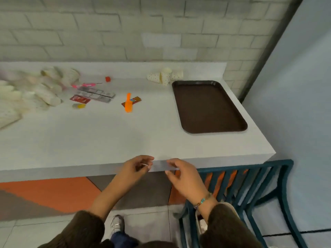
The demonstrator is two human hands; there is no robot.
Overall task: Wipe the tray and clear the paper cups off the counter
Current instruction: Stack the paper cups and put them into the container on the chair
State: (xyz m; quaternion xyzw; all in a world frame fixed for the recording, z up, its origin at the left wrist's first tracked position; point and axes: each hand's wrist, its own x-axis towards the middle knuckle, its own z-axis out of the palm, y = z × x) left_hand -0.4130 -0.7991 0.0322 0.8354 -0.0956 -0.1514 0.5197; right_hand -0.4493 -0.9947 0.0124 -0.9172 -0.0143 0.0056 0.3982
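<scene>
An empty dark brown tray lies flat at the right end of the white counter. Just behind its far left corner, a few dotted paper cups lie tipped over. A larger, blurred heap of paper cups covers the counter's left end. My left hand and my right hand are at the counter's front edge, fingers curled. Between them they pinch a pale, blurred sheet, one end in each hand. Both hands are well short of the tray.
On the counter's middle lie an orange comb on a red packet, a grey palette, another red packet, a small red cap and a yellow item. A teal chair stands under the counter's right end. A brick wall rises behind.
</scene>
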